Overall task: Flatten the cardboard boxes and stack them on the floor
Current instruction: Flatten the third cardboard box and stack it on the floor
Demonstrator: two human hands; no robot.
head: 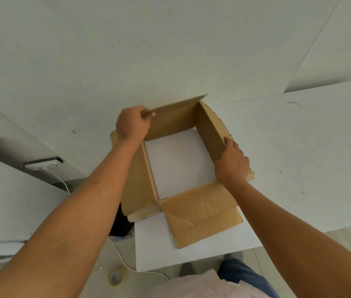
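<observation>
Flattening is midway: the left hand [132, 125] pinches the cardboard box [191, 168] wall at 11 o'clock, the right hand [231, 163] grips the 3 o'clock wall on the worktop [299, 147]. Next, probably collapse both walls.

A tape roll [117, 276], perhaps masking tape, lies near a white cable [120, 255].

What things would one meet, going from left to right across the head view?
Power strip → tape roll → left hand → cardboard box → right hand → bare table.
</observation>
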